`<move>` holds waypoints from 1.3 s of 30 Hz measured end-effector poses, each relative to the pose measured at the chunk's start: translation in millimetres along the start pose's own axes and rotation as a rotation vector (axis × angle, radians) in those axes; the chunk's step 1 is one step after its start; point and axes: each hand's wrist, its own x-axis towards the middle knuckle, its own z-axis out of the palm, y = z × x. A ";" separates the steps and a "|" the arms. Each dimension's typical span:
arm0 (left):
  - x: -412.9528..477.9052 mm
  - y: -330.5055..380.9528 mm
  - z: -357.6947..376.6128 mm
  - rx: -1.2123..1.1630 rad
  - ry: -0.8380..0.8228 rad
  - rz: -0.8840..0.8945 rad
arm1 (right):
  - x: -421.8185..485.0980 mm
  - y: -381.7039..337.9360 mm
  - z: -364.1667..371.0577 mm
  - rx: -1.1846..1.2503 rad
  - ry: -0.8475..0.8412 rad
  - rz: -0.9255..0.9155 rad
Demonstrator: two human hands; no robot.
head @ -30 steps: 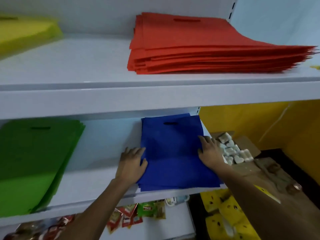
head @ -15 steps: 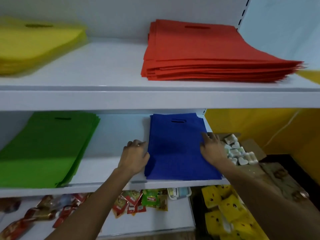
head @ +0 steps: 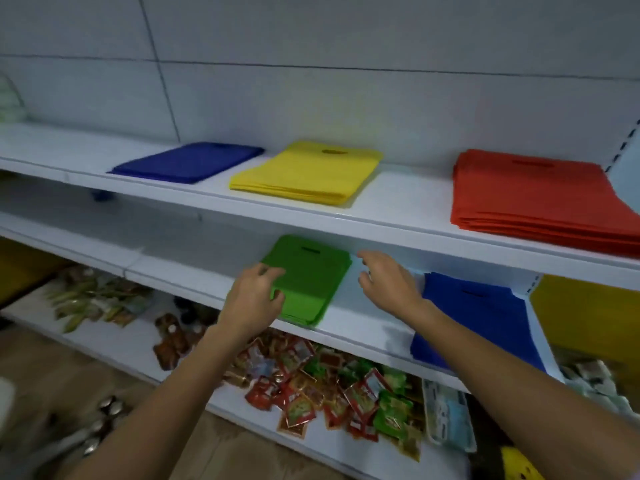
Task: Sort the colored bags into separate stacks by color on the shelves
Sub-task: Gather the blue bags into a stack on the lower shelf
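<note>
gripping green stack (head: 311, 275) near corner, left hand (head: 252, 301); right hand (head: 388, 282) slack, empty. risk: one-sided pull fans bags off shelf (head: 367, 323).

We reach both bare forearms up and forward from the lower edge of view, wrists roughly straight. Our left hand (head: 254, 299) lies palm down, its fingers and thumb curled round the near left edge of the green bag stack (head: 311, 271). Our right hand (head: 388, 282) hangs palm down just beside that stack's right side, fingers loosely bent and spread; whether the fingertips touch it we cannot tell.
</note>
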 end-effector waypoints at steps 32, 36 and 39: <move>198.1 -409.6 -213.8 0.048 0.242 0.036 | 375.6 -376.0 93.8 0.072 0.260 -0.177; 251.6 -426.0 -212.5 0.018 0.254 0.053 | 413.4 -361.3 95.1 0.032 0.289 -0.134; 291.1 -423.6 -202.0 -0.020 0.211 0.119 | 425.7 -336.0 91.7 0.009 0.300 -0.056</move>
